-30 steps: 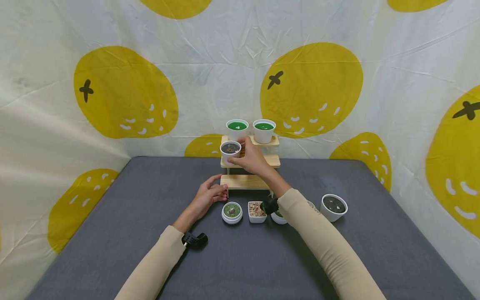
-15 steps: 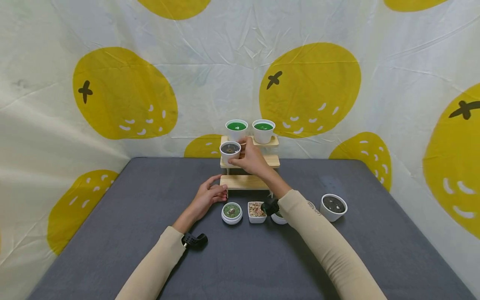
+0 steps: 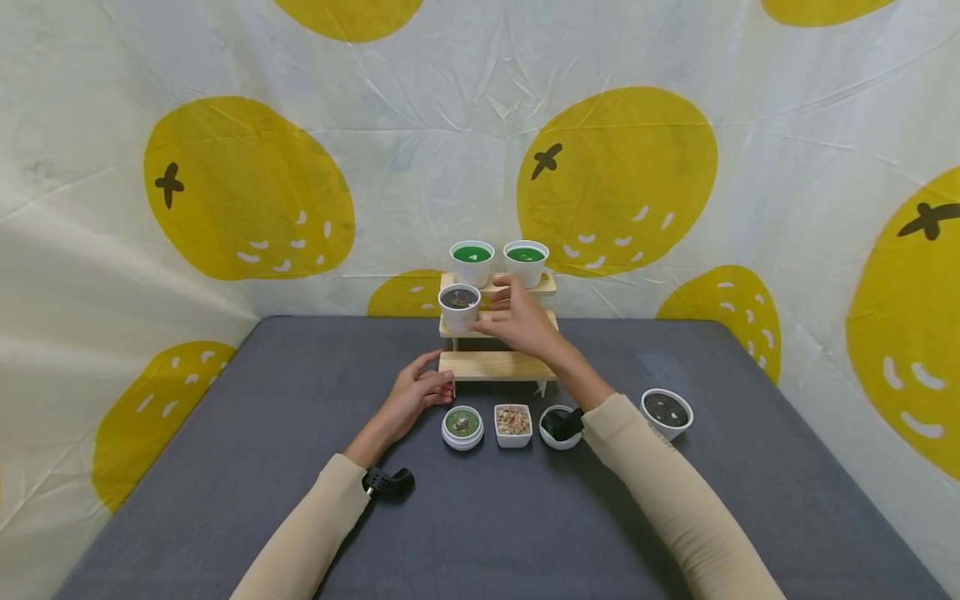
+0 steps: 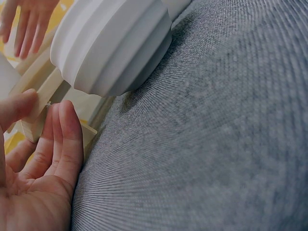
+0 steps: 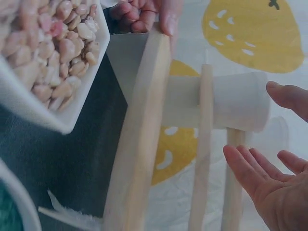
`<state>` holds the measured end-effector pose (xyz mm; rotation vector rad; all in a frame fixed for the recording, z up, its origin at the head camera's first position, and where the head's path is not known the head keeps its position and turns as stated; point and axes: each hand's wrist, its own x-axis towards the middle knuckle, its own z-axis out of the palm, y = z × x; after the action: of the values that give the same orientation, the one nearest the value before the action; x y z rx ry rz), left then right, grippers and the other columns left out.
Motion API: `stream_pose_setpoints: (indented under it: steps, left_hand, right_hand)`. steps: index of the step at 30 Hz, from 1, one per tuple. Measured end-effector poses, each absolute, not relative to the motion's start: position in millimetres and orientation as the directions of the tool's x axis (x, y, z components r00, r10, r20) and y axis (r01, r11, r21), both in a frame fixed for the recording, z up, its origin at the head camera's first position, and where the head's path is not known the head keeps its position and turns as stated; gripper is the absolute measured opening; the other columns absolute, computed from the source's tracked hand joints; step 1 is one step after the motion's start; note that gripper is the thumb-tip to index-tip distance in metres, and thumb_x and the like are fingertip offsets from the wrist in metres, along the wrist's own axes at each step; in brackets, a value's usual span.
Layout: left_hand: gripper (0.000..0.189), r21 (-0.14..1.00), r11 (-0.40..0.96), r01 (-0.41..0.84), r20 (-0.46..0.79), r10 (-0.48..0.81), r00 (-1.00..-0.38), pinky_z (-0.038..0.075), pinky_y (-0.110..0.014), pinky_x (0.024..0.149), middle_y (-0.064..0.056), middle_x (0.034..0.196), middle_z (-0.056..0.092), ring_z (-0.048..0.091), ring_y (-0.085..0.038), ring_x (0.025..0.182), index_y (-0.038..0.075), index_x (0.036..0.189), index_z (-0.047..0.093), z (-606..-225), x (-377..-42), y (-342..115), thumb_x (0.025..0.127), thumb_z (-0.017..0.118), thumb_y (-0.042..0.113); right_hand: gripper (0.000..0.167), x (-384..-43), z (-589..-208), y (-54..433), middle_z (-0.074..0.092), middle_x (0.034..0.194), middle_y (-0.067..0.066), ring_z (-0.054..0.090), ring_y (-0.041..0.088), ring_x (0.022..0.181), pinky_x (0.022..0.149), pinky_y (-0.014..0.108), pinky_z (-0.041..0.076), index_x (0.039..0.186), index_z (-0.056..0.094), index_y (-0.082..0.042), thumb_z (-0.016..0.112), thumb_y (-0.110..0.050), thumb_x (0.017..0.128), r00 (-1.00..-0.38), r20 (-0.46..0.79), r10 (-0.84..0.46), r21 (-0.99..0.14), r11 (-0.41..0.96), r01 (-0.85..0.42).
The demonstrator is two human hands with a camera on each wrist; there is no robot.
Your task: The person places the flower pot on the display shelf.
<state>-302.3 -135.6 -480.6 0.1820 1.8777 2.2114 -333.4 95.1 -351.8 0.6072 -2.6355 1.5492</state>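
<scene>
A three-tier wooden display stand (image 3: 491, 367) stands at the table's far edge. My left hand (image 3: 411, 393) grips the left end of its lowest shelf, thumb on top and fingers (image 4: 67, 139) beneath. On the middle shelf's left end sits a white cup with dark grey filling (image 3: 459, 315). Just right of that cup, my right hand (image 3: 521, 319) holds nothing; in the right wrist view its thumb and fingers (image 5: 250, 168) are spread apart from the cup's wall (image 5: 240, 101). Two white cups with green filling, one left (image 3: 472, 273) and one right (image 3: 526, 273), stand on the top shelf.
In front of the stand are a round pot with green filling (image 3: 462, 429), a square dish of pebbles (image 3: 513, 427) and a round white bowl (image 3: 558, 443) partly behind the right wrist camera. Another dark-filled white cup (image 3: 667, 410) stands at right. A fruit-patterned cloth (image 3: 435, 167) hangs behind.
My right hand has let go of the dark-filled cup and drawn slightly to the right, its fingers opening. The cup stays on the middle shelf. My left hand keeps its grip.
</scene>
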Motion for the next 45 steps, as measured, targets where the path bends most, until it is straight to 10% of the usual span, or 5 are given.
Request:
stream_pose_setpoints:
  steps: [23, 31, 45]
  left_hand:
    - [0.063, 0.984, -0.15, -0.093, -0.054, 0.244, -0.968, 0.062, -0.03, 0.077, -0.01, 0.094, 0.068, 0.069, -0.016, 0.08, 0.011, 0.158, 0.037, -482.2, -301.8, -135.0, 0.102, 0.066, 0.014]
    - [0.065, 0.986, -0.143, -0.083, -0.045, 0.248, -0.968, 0.062, -0.029, 0.077, -0.007, 0.093, 0.068, 0.069, -0.015, 0.08, 0.01, 0.159, 0.035, -482.3, -302.7, -135.1, 0.102, 0.066, 0.017]
    - [0.065, 0.986, -0.146, -0.079, -0.042, 0.244, -0.969, 0.062, -0.029, 0.076, -0.006, 0.091, 0.069, 0.07, -0.016, 0.08, 0.011, 0.158, 0.036, -480.5, -301.3, -136.0, 0.101, 0.067, 0.015]
  right_hand:
    - [0.075, -272.5, -340.4, 214.9, 0.05, 0.147, 0.023, 0.052, 0.042, 0.137, 0.111, 0.06, 0.046, 0.152, 0.031, -0.003, 0.077, -0.011, 0.094, -0.898, 0.296, -0.326, -0.813, 0.408, -0.416]
    - [0.066, -260.9, -344.4, 255.8, 0.052, 0.146, 0.024, 0.055, 0.035, 0.131, 0.096, 0.012, 0.051, 0.15, 0.035, -0.002, 0.073, -0.009, 0.097, -0.894, 0.294, -0.339, -0.794, 0.434, -0.425]
    - [0.065, -262.7, -357.8, 300.4, 0.052, 0.148, 0.024, 0.055, 0.035, 0.132, 0.096, 0.021, 0.053, 0.151, 0.037, -0.005, 0.073, -0.012, 0.097, -0.873, 0.165, -0.46, -0.753, 0.513, -0.413]
